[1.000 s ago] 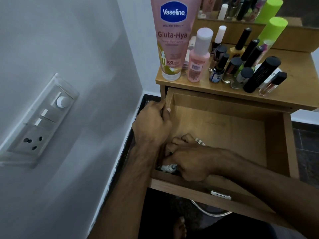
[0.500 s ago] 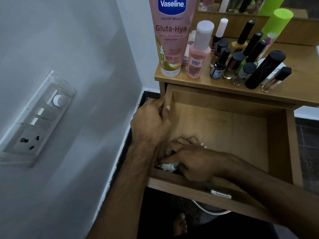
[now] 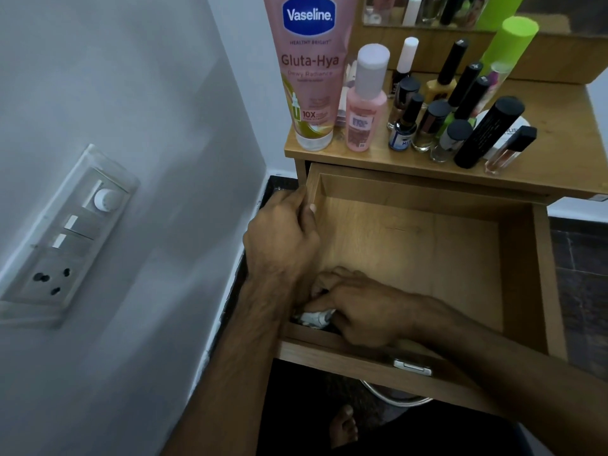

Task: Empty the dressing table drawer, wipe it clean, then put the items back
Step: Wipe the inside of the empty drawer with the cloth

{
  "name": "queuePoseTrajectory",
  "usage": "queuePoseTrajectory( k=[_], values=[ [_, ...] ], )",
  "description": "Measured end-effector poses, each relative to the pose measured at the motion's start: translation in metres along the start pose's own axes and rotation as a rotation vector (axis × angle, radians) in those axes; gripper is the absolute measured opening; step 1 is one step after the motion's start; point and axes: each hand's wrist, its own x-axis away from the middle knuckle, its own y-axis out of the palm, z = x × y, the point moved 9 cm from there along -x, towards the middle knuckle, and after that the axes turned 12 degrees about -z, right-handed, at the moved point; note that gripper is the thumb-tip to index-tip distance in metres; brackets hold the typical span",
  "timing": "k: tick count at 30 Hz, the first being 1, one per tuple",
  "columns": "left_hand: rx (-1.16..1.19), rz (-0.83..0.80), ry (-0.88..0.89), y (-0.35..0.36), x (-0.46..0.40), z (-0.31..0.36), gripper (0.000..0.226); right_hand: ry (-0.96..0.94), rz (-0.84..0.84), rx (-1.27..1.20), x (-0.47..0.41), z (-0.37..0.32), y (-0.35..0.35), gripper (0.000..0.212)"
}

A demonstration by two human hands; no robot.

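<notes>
- Right hand (image 3: 365,311) low in the near-left corner of the drawer (image 3: 523,284), knuckles up, fingers curled over a crumpled whitish cloth (image 3: 314,317) and pressing it to the drawer floor. Only a corner of the cloth shows past the fingers; whether it is cloth or tissue cannot be told for sure.
- Right forearm comes in from the lower right, crossing over the drawer's front panel, wrist bent down into the box. Likely reason: the corner sits right under the front panel, so the hand has to reach over and down.
- Left hand (image 3: 283,238) grips the drawer's left side wall, thumb tip showing on the inner face, fingers wrapped over the outer side. Judged to be bracing the drawer so it does not slide or rock under the wiping pressure.
- Left forearm runs straight up from the bottom of the view, along the gap between wall and drawer.
- Drawer pulled well out from under the desk (image 3: 559,159); its wooden floor is bare apart from the hands and cloth. Emptying looks done; the step in hand is the wipe.
- Drawer's contents apparently parked on the desk just above: Vaseline lotion tube (image 3: 309,70), pink bottle (image 3: 365,103), a cluster of nail polish bottles (image 3: 427,126), a black tube (image 3: 490,133), a green-capped bottle (image 3: 506,51). Within easy reach for putting back.
- Switchboard (image 3: 65,245) on the wall to the left, well apart.
</notes>
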Motion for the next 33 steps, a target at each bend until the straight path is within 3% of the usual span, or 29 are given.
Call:
queuePoseTrajectory(
  k=[6, 14, 19, 25, 30, 33],
  values=[
    [-0.025, -0.004, 0.031, 0.003, 0.0, 0.0, 0.033, 0.012, -0.113, -0.071, 0.042, 0.033, 0.013, 0.063],
    [-0.037, -0.015, 0.004, 0.003, -0.001, -0.001, 0.035, -0.03, -0.019, -0.07, 0.001, 0.001, 0.001, 0.06],
    [-0.033, -0.032, 0.021, 0.005, -0.001, 0.0, 0.034, 0.032, -0.137, -0.112, 0.043, 0.033, 0.013, 0.066],
    [-0.053, -0.014, 0.002, 0.005, -0.001, -0.001, 0.033, -0.022, -0.022, -0.106, 0.009, 0.003, 0.002, 0.056],
    [-0.076, -0.053, 0.003, 0.007, 0.0, 0.002, 0.035, 0.084, -0.106, -0.088, 0.036, 0.022, 0.008, 0.061],
    [-0.121, 0.036, 0.107, -0.006, 0.004, 0.022, 0.04, 0.144, -0.161, -0.11, 0.078, 0.042, 0.009, 0.062]
  ],
)
